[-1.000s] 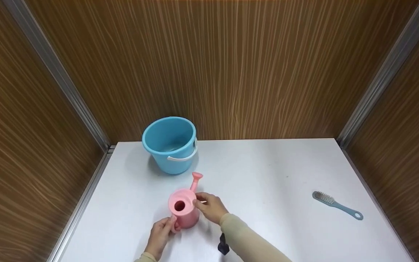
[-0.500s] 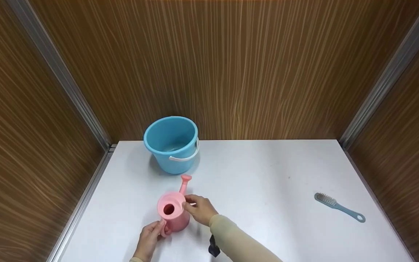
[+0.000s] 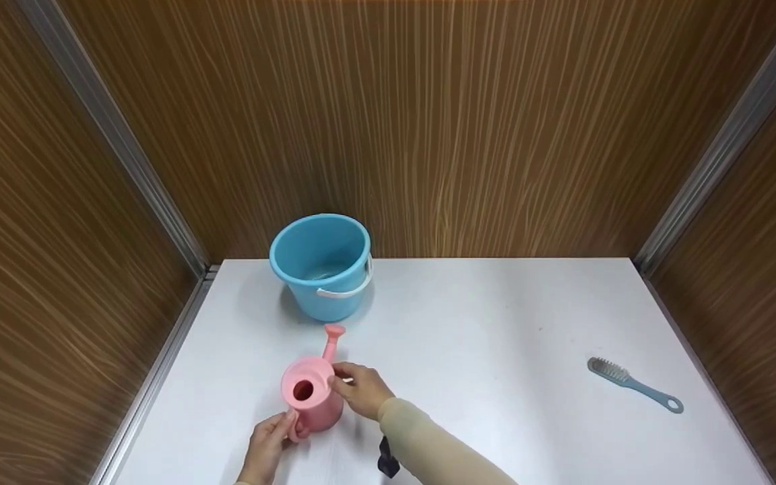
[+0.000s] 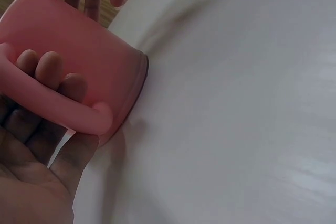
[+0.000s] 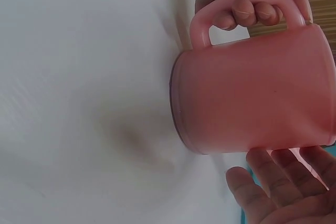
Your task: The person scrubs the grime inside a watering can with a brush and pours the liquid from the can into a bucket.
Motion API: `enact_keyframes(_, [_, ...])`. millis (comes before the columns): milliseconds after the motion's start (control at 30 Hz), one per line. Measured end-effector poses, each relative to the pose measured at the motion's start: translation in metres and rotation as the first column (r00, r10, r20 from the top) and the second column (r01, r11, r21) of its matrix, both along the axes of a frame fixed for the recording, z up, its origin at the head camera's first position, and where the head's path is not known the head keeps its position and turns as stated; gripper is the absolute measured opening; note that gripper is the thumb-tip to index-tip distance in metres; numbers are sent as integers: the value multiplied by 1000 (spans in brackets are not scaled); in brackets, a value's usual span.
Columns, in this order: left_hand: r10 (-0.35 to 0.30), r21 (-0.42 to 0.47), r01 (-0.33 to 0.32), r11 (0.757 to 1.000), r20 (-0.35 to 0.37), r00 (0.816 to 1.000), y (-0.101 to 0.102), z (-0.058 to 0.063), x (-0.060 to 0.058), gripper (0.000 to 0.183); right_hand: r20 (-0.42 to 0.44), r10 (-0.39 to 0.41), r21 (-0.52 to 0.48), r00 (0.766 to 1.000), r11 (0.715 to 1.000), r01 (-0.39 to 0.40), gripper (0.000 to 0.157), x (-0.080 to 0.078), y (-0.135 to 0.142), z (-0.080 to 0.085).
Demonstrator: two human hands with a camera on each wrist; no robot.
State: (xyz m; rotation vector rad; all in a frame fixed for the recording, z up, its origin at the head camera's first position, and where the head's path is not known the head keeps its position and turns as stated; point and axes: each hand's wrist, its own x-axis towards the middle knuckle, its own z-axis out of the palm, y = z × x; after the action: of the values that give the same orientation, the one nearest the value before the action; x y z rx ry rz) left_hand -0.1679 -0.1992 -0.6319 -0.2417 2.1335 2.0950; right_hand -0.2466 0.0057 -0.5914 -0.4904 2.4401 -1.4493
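Note:
A pink watering can (image 3: pixel 320 409) is near the front left of the white table, its spout pointing away toward the bucket. My left hand (image 3: pixel 265 444) grips its handle; in the left wrist view several curled fingertips (image 4: pixel 50 69) show through the loop. On the opposite side my right hand (image 3: pixel 363 391) holds the can close to the spout, thumb near the rim. Its fingers (image 5: pixel 275 182) lie against the can's wall in the right wrist view, where the thumb is hidden. The can stands nearly upright; whether its base touches the table I cannot tell.
A blue bucket (image 3: pixel 324 300) with a white handle stands behind the can, near the back wall. A grey-blue brush (image 3: pixel 637 386) lies bristles up at the right. Wood-grain panels (image 3: pixel 428 135) enclose the table (image 3: pixel 482 337) at the back and sides.
Both hands have carried the watering can to the left and slightly nearer. The hold on it looks the same. Bucket and brush shift slightly right in view, as the camera moves.

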Motion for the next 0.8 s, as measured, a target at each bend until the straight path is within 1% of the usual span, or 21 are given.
enact_keyframes(200, [-18, -20, 18, 1000, -3, 1000, -2, 3, -2, 54, 14, -1, 7, 1000, 1000, 1, 39, 0, -1, 2])
enact_keyframes(500, [-37, -28, 37, 999, 19, 999, -4, 5, -3, 52, -14, -2, -1, 1000, 1000, 2, 39, 0, -1, 2])
enact_keyframes(800, [-64, -34, 65, 997, 26, 998, -5, 1, -3, 57, 32, -23, -10, 999, 1000, 23, 39, -2, -3, -1])
